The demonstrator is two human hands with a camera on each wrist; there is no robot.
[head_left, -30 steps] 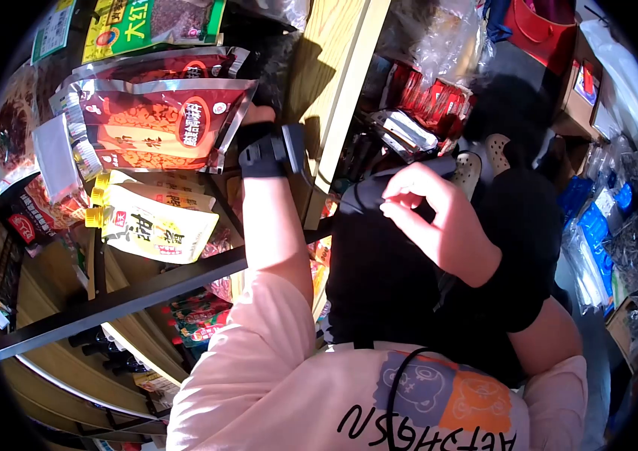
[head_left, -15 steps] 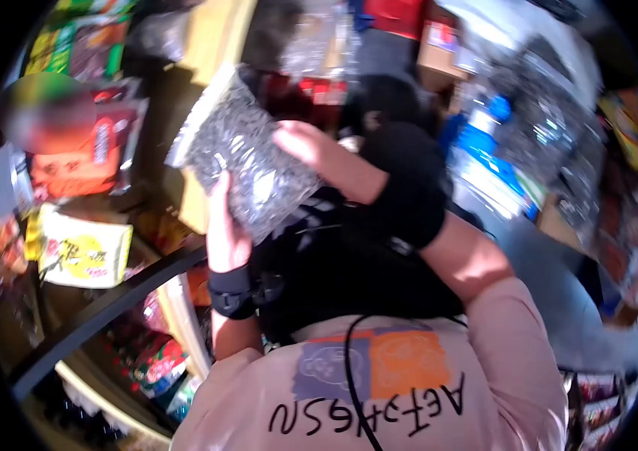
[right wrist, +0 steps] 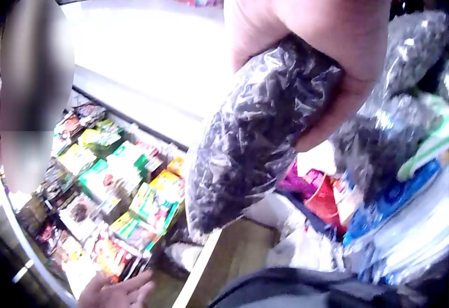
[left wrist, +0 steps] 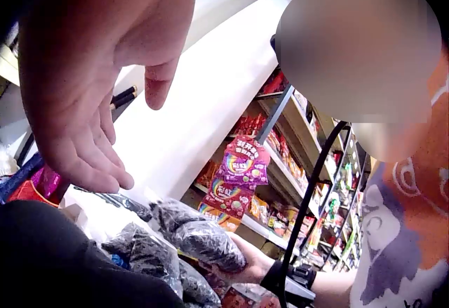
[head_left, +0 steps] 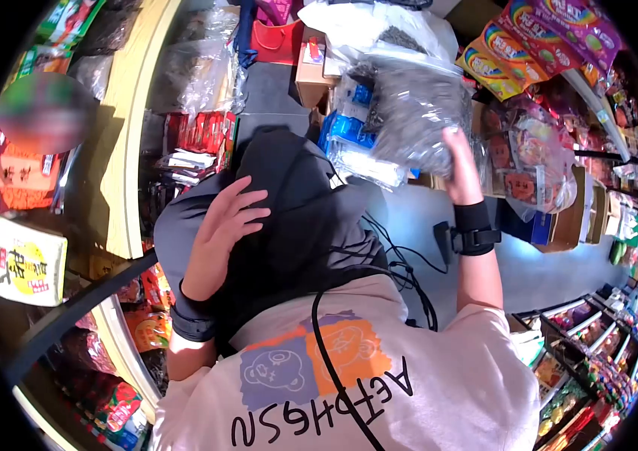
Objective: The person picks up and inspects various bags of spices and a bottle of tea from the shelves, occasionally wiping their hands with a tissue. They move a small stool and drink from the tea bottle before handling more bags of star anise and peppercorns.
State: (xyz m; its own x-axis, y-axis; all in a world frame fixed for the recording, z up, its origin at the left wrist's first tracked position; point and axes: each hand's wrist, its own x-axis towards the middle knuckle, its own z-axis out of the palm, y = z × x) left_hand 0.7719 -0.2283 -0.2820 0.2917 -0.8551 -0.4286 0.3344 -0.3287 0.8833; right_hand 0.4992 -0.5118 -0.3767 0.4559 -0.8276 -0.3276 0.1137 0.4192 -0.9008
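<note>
My right hand (head_left: 465,171) grips a clear plastic bag (head_left: 413,105) of dark, dried-looking strips by its side, held out to the right. The bag blurs a little in the head view. Seen from the right wrist, the bag (right wrist: 256,133) is plump, with thumb and fingers (right wrist: 337,115) wrapped round one end. My left hand (head_left: 217,237) hovers over the lap, fingers spread and holding nothing. From the left wrist, its palm (left wrist: 77,63) faces the camera, and the bag (left wrist: 200,234) appears lower down beyond it.
Similar dark-filled bags (left wrist: 140,248) and blue packs (head_left: 349,129) are piled beyond the knees. A wooden shelf edge (head_left: 127,128) runs along the left. Rainbow candy packets (head_left: 499,68) hang at upper right. Black cables (head_left: 409,274) lie on the floor.
A second ago the left hand was at the left shelf; then both hands held the bag. Now the left hand has let go, and the right has carried the bag rightward. The view has swung right.
</note>
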